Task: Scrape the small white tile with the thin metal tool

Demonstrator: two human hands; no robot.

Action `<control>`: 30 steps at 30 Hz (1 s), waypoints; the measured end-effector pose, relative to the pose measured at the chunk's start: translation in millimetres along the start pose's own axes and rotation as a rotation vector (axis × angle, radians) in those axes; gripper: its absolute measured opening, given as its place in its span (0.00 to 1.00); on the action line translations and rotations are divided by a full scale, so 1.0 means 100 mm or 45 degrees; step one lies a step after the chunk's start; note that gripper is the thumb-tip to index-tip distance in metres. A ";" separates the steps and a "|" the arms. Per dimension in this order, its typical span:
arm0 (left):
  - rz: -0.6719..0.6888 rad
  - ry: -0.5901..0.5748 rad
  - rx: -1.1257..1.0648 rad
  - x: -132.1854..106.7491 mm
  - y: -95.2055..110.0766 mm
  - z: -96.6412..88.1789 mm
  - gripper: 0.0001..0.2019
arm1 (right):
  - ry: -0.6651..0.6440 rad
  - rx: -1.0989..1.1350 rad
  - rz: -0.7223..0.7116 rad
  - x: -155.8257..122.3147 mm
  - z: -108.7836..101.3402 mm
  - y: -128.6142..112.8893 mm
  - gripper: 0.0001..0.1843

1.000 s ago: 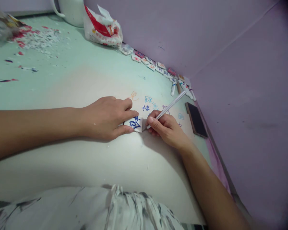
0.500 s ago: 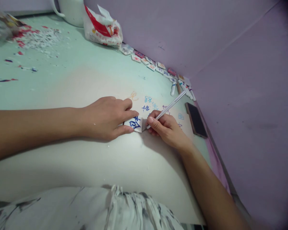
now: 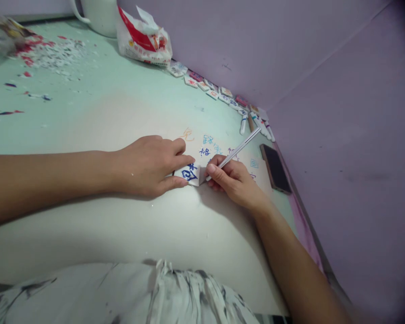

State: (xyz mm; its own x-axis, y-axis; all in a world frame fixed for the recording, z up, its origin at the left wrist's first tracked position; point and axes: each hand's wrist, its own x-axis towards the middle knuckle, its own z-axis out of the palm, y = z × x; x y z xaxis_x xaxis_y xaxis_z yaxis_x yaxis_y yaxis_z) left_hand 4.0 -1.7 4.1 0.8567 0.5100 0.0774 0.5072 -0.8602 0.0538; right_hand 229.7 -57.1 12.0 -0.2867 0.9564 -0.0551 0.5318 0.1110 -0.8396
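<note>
A small white block (image 3: 191, 174) with a blue written character on its top lies on the table. My left hand (image 3: 151, 166) rests palm down and grips this block between forefinger and thumb. Close to the block's right end, my right hand (image 3: 231, 180) is closed around a slim silver pen-shaped tool (image 3: 241, 147). The tool slants, its upper end pointing away to the right and its lower end at the block's right side. Its tip is too small to make out.
Coloured characters (image 3: 207, 140) are written on the pale tabletop (image 3: 138, 243). A phone (image 3: 276, 168) lies at the right, with markers (image 3: 261, 126) beyond it. Several lettered pieces (image 3: 212, 94) line the purple wall. Farther back are a tissue pack (image 3: 145, 40), a white mug (image 3: 101, 18) and scraps (image 3: 59, 56).
Both hands, the block and the tool keep their places; the whole view has shifted very slightly.
</note>
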 end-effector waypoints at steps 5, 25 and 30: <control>-0.006 -0.003 -0.004 0.00 0.00 0.00 0.24 | 0.000 -0.001 0.023 0.00 -0.01 0.01 0.29; 0.007 0.022 -0.035 -0.01 -0.02 0.02 0.24 | 0.002 -0.011 0.023 0.00 0.00 0.00 0.30; 0.008 0.016 -0.010 -0.01 -0.02 0.01 0.24 | -0.004 0.002 0.024 0.00 0.00 0.01 0.30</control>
State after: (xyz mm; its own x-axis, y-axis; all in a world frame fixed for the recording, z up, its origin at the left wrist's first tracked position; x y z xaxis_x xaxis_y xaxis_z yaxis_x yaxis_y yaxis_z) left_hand 2.4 -0.9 2.9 0.8585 0.5048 0.0905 0.5011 -0.8632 0.0609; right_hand 230.0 -56.7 11.4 -0.2791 0.9575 -0.0724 0.5355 0.0926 -0.8394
